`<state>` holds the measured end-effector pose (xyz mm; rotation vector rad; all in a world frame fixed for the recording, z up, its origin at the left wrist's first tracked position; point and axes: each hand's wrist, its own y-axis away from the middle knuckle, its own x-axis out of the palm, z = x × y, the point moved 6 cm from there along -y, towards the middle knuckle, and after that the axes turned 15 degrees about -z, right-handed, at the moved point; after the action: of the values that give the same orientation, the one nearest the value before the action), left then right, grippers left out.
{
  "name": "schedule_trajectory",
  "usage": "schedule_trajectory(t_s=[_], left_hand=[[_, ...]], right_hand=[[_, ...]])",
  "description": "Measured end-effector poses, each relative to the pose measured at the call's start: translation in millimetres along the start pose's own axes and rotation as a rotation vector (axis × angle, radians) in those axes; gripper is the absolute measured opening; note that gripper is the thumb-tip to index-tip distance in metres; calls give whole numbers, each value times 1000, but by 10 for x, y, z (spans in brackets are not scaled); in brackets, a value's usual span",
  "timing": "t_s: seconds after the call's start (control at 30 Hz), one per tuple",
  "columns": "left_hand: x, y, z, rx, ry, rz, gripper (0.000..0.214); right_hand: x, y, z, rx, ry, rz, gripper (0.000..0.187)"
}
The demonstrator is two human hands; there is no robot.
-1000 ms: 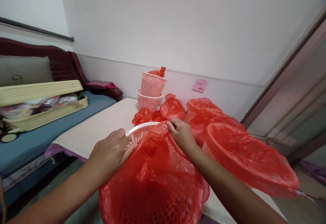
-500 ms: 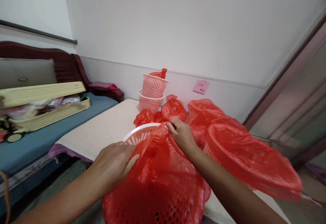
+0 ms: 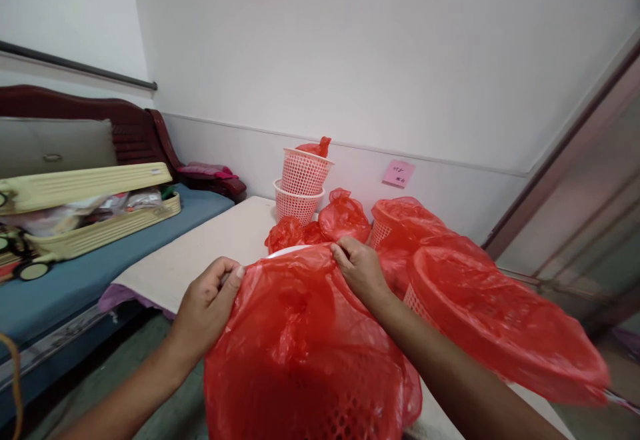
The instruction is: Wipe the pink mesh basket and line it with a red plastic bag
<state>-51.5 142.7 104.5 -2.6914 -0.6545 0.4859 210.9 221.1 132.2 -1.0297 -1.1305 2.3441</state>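
Observation:
A thin red plastic bag [image 3: 300, 320] is stretched over a perforated plastic basket [image 3: 287, 251], whose white rim shows only at the far edge. My left hand [image 3: 213, 297] pinches the bag's edge at the basket's left side. On the far right of the rim, my right hand [image 3: 361, 268] is closed on the bag's edge. Through the film the basket's holes show faintly near the bottom of the view. Just right of my right forearm stands another basket covered with a red bag [image 3: 500, 313].
Two stacked pink baskets [image 3: 304, 183] hold a red bag on top, by the wall. Crumpled red bags [image 3: 345, 217] lie beside them, and a further bagged basket [image 3: 405, 217] stands right. A pink note [image 3: 399, 173] is on the wall. An open yellow suitcase [image 3: 100, 227] lies on the bed [image 3: 210, 207].
My left hand has moved left and a little up, drawing the bag's edge outward across the basket's rim. More of the white rim is covered. My right hand keeps its hold.

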Motion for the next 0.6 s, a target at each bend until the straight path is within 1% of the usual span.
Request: schedule_trajectory(t_s=[0.13,0.23,0.33,0.43,0.53,0.6], left_hand=[[-4,-63,34,-97,69,-8,36],[7,-106,160,-192,97,14,36],[60,-104,283,-257,124,65,37],[123,-77,337,-300,152,105,39],[154,-84,323,-306,167,92,39],[170,-108,323,-331,202,76,37]], right_hand=[[1,0,7,-6,10,-6,31],[4,-7,-1,16,1,1,31],[0,-21,-1,51,-25,16,32],[6,-33,-1,115,-73,43,33],[42,-44,-26,197,-131,74,32],[70,-57,-50,225,-152,82,32]])
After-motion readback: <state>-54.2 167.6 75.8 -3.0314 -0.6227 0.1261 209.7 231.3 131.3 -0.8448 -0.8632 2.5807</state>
